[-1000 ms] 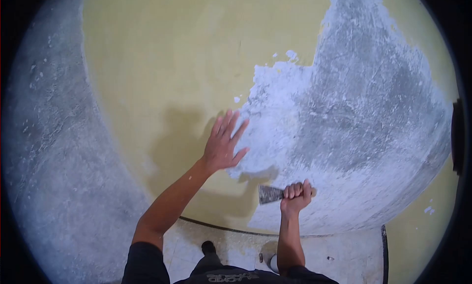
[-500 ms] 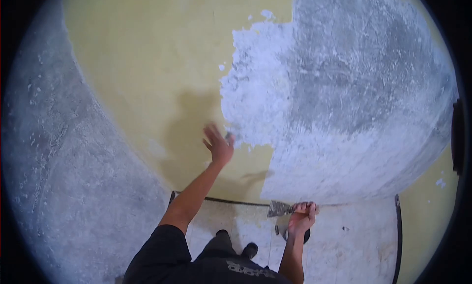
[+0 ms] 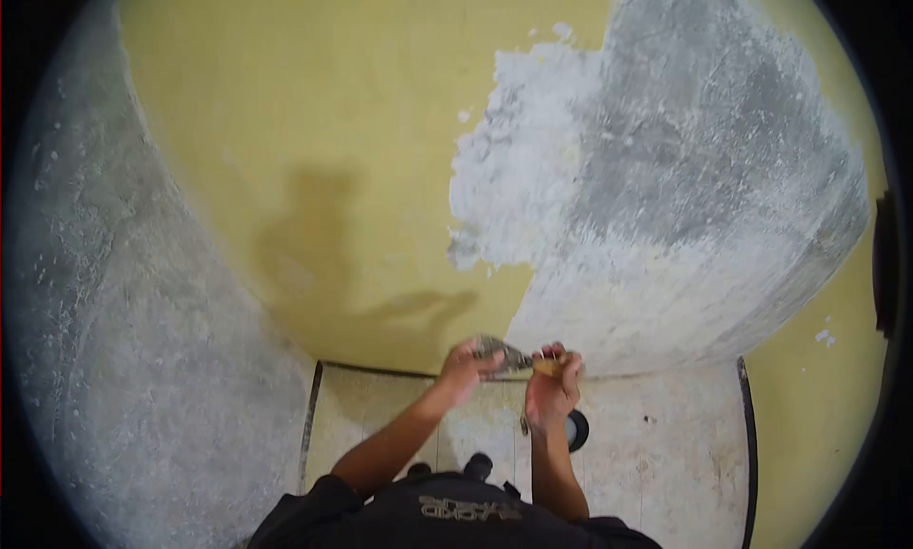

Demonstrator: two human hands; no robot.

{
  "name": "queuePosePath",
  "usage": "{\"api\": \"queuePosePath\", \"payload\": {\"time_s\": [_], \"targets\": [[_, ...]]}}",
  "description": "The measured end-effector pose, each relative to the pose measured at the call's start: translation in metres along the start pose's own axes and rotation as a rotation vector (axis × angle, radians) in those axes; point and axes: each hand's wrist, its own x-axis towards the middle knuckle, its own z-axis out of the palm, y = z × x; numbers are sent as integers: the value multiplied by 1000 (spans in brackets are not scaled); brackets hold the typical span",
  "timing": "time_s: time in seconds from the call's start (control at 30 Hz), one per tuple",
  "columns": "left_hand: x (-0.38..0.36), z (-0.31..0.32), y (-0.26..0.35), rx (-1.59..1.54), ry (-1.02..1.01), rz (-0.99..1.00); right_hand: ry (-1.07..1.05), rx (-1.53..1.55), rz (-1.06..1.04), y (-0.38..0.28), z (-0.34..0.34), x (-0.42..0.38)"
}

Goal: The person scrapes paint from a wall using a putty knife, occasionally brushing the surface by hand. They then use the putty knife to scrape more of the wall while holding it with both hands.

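Note:
A scraper with a dull metal blade and a yellowish handle is level in front of the wall's lower edge. My right hand is closed round its handle. At the blade end, my left hand has its fingers pinched on the metal. Behind both hands rises a yellow wall, with a rough white patch of bare surface where the yellow coat is gone.
Grey scraped wall lies to the right, and another grey wall to the left. Below are a pale tiled floor with dark edging, a round dark-rimmed object and my feet.
My left hand has come down from the wall to the scraper's blade. My right hand, with the scraper, has shifted slightly up and left. The view has moved a little.

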Motion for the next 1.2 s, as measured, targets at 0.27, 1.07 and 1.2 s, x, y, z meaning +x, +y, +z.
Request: {"api": "queuePosePath", "payload": {"time_s": [0.27,1.07,1.2], "targets": [[-20,-19,61,280,77,206,-18,-497,256,0,-26,-50],[98,-6,93,695,527,661,-240,-983,438,7,-16,70],[104,-20,72,1293,573,918,-437,-1319,102,32,-31,111]]}}
